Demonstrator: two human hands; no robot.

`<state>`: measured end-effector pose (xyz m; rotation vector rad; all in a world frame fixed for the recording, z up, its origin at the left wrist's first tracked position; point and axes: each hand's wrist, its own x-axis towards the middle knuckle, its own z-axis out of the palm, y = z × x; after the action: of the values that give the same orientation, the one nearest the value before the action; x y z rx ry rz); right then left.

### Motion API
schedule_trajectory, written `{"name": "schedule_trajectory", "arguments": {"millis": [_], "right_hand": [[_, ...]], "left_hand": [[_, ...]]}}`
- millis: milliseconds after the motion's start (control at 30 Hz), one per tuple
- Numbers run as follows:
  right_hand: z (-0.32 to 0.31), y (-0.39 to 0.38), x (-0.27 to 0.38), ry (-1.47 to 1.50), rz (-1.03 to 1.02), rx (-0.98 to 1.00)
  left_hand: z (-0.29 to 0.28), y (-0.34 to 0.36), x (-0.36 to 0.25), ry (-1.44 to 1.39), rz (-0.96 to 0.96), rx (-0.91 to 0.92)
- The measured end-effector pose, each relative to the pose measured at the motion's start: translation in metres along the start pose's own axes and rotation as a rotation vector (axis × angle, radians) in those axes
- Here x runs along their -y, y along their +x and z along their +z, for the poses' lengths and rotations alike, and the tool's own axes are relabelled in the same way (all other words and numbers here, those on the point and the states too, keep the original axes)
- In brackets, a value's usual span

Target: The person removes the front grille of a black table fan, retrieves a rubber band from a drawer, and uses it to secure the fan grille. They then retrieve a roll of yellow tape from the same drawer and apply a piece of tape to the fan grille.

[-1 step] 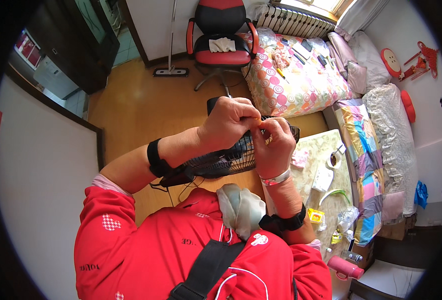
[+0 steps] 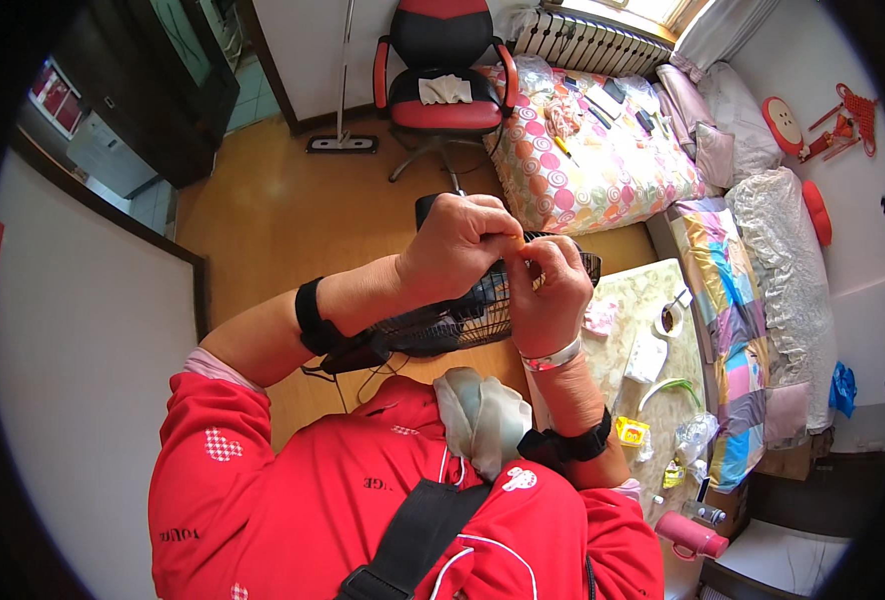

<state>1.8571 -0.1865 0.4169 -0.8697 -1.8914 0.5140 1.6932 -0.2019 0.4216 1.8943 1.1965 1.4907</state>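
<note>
My left hand [image 2: 463, 245] and my right hand [image 2: 548, 290] are raised together over a black fan [image 2: 443, 325] with a wire guard. The fingertips of both hands are pinched on a small orange thing [image 2: 517, 242], mostly hidden by the fingers, so I cannot make out what it is. The hands meet at the fingertips, the left one slightly higher. Part of the fan is hidden behind my hands and forearms.
A red-and-black chair [image 2: 443, 115] and a floor mop [image 2: 341, 144] stand ahead. A bed [image 2: 613, 180] with small items is at upper right. A marble-patterned table [image 2: 623, 280] holds packets and a tape roll, with a pink flask [image 2: 693, 535] nearby. A doorway [image 2: 163, 90] is at upper left.
</note>
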Motion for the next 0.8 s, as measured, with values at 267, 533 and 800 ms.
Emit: {"name": "schedule_trajectory", "arguments": {"millis": [267,533,800], "right_hand": [[0.009,-0.003,-0.005,0.083,-0.048,-0.066],[-0.001,-0.002,-0.002,0.332,0.308,0.084],[-0.006,0.007,-0.003,0.805,0.528,0.155]], "left_hand": [[0.001,-0.002,0.001,-0.185,-0.212,-0.070],[-0.001,-0.003,0.006,-0.347,-0.407,0.020],[-0.006,-0.001,0.006,-0.321,-0.360,-0.036]]}}
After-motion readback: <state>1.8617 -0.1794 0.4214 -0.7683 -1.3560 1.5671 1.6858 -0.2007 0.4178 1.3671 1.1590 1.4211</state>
